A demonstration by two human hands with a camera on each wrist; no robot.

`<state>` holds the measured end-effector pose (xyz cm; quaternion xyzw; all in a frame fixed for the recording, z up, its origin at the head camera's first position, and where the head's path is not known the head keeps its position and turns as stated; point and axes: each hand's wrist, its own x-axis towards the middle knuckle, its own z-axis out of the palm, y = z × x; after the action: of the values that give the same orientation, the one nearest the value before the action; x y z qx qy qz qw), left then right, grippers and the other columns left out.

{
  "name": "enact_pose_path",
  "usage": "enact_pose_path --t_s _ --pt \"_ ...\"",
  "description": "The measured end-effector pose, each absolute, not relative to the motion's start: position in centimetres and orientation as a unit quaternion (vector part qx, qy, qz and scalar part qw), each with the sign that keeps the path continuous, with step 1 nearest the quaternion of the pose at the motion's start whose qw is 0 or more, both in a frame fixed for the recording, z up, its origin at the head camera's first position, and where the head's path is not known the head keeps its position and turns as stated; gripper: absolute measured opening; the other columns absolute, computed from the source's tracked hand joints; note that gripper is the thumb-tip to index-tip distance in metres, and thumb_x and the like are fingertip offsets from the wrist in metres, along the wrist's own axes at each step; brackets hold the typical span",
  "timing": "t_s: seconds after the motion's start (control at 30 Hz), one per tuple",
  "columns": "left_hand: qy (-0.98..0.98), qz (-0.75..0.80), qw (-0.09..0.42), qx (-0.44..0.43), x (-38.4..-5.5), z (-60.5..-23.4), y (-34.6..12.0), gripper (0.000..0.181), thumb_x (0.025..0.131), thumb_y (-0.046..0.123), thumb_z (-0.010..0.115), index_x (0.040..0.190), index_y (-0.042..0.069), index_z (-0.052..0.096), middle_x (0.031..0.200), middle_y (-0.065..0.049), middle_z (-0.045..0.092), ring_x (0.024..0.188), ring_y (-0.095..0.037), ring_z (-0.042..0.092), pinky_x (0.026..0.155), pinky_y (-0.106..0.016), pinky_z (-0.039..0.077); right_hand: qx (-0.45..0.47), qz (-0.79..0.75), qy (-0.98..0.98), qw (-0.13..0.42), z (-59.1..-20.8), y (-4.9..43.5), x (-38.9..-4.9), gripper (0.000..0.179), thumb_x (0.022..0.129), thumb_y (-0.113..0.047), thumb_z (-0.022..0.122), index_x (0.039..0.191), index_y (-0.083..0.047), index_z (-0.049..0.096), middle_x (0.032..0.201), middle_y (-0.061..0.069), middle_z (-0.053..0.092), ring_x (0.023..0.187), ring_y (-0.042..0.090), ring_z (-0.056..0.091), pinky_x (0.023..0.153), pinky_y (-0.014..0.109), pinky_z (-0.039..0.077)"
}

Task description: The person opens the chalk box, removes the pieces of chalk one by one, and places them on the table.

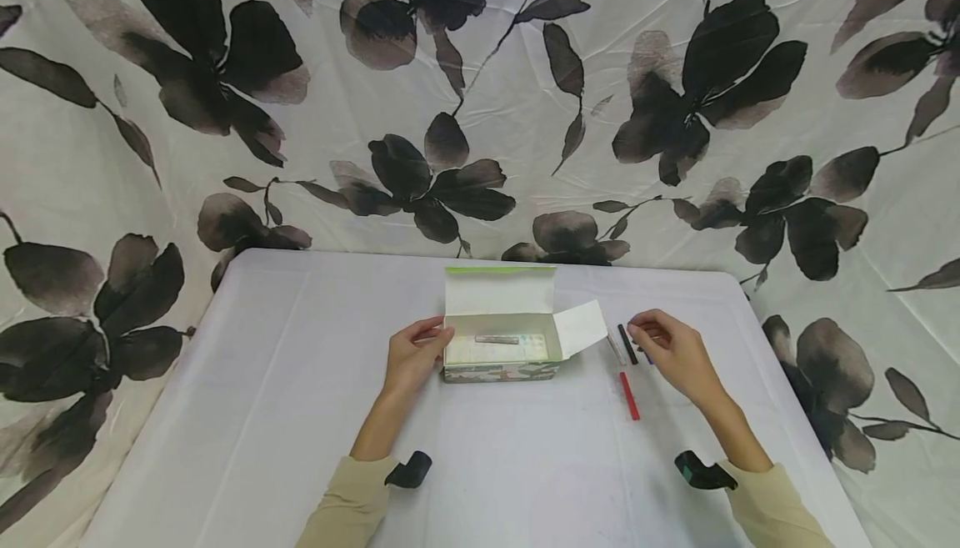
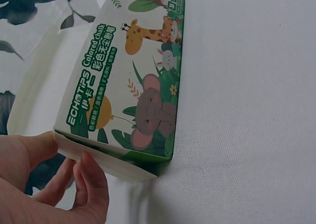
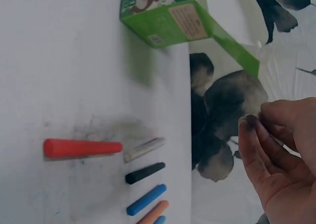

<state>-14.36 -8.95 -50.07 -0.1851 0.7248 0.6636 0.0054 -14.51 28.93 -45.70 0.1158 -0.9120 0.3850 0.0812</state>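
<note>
A colored chalk box (image 1: 501, 373) with animal pictures on its front (image 2: 148, 110) stands with its lid raised and its right flap folded out. My left hand (image 1: 414, 356) pinches the box's left end flap (image 2: 106, 161) between thumb and fingers. Inside the box, a grey stick (image 1: 497, 339) lies across pale contents. My right hand (image 1: 675, 356) hovers beside the loose chalks with its fingers loosely bent; nothing shows between its dark-smudged fingertips (image 3: 251, 120). Nearest to it are a black chalk (image 3: 145, 173), a blue chalk (image 3: 146, 200) and an orange chalk (image 3: 154, 213).
A thick red chalk (image 3: 81, 148) lies closer to me than the others. Beside the black chalk is a whitish-grey stick (image 3: 144, 149). Chalk smudges mark the white tablecloth (image 1: 300, 414) around them. A floral curtain (image 1: 540, 114) hangs behind the table's far edge.
</note>
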Motion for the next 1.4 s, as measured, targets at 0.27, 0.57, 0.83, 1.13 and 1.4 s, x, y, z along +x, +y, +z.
enact_pose_path --t_s 0.27,0.57,0.83,1.13,1.4 --pt "0.72 0.67 0.005 -0.18 -14.3 -49.9 -8.9 0.038 0.093 0.013 0.077 0.128 0.0 0.069 0.112 -0.016 0.064 0.082 -0.012 0.059 0.061 -0.018 0.051 0.127 0.403 -0.904 0.07 -43.5 27.0 -15.9 0.021 0.101 -0.014 0.068 0.115 0.001 0.069 0.104 0.013 0.072 0.095 0.026 0.068 0.082 0.008 0.049" --pt "0.725 0.662 0.01 -0.188 -14.2 -49.9 -8.9 0.039 0.093 0.015 0.077 0.13 0.002 0.068 0.115 -0.014 0.063 0.083 -0.014 0.059 0.063 -0.02 0.053 0.166 0.419 -0.891 0.051 -42.6 23.6 -17.2 0.019 0.099 -0.009 0.07 0.115 0.001 0.069 0.108 0.013 0.072 0.099 0.026 0.069 0.086 0.031 0.059" --pt "0.723 0.664 0.006 -0.191 -14.2 -50.0 -8.9 0.039 0.093 0.015 0.077 0.129 0.003 0.069 0.113 -0.013 0.063 0.083 -0.014 0.059 0.062 -0.019 0.053 0.212 0.431 -0.877 0.023 -43.4 21.0 -18.3 0.021 0.097 -0.007 0.072 0.116 0.001 0.07 0.104 0.011 0.073 0.096 0.025 0.07 0.083 0.038 0.06" --pt "0.72 0.67 0.0 -0.181 -14.1 -50.1 -8.9 0.038 0.093 0.013 0.077 0.128 0.001 0.069 0.11 -0.014 0.065 0.079 -0.013 0.06 0.061 -0.019 0.052 0.258 0.443 -0.858 -0.016 -44.9 18.9 -18.8 0.02 0.096 -0.005 0.072 0.114 0.004 0.07 0.104 0.011 0.073 0.094 0.025 0.07 0.081 0.036 0.061" --pt "0.721 0.669 -0.003 -0.182 -14.1 -50.2 -9.0 0.036 0.093 0.013 0.078 0.127 0.002 0.07 0.108 -0.013 0.065 0.078 -0.013 0.06 0.06 -0.019 0.052 0.296 0.425 -0.854 -0.053 -46.3 16.9 -19.2 0.02 0.095 -0.004 0.073 0.114 0.004 0.069 0.104 0.013 0.073 0.093 0.024 0.07 0.081 0.034 0.06"
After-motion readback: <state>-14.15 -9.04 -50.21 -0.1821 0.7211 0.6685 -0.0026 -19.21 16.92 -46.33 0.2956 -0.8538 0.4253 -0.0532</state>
